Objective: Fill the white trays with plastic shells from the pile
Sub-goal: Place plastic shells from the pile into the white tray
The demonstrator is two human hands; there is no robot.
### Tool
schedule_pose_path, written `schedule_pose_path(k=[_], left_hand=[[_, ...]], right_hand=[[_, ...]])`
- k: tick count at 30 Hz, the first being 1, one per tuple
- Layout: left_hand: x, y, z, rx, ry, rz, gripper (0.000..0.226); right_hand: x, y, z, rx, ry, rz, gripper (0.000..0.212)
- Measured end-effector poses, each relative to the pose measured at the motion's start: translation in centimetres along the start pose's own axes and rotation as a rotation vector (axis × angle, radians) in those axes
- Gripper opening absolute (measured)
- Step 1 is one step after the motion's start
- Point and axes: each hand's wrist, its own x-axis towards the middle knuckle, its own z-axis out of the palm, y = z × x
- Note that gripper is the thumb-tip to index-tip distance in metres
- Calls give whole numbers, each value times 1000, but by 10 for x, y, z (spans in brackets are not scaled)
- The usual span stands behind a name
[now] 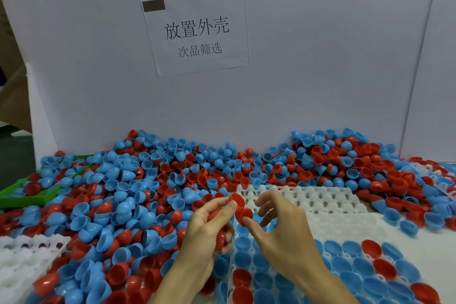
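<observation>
Nearest white tray [350, 227] mostly filled with blue and red shells, far rows bare; left hand [209, 227] curled round several red shells [219, 237]; right hand [278, 219] pinching one red shell [243, 216] above it; second tray [308, 198] beyond unfilled; pile [153, 180] large.

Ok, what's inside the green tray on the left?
The green tray holds blue shells and a red shell; the pile spills over its right side, hiding its floor there.

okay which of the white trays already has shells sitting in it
The white tray nearest the camera, under the right hand, is packed with blue and red shells. The tray behind it and the one at lower left look empty.
</observation>
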Motion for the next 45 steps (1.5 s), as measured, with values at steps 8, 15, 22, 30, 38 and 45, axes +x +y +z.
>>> schedule_pose_path(k=[8,15,22,30,38,45], left_hand=[[-2,-4,1,142,-96,25,26],[1,-5,2,5,-76,-31,24],[0,-5,4,16,15,-41,29],[6,-8,3,28,147,22,16],[5,-7,6,52,138,46,14],[2,-5,6,6,102,39,26]], right_hand=[[0,3,0,-142,-106,-330,25],[21,12,-19,-136,6,-162,14],[61,42,-77,-390,-232,209,15],[62,53,-60,-734,-607,331,24],[62,53,-54,-887,-609,253,14],[65,45,-53,-889,-683,270,27]])
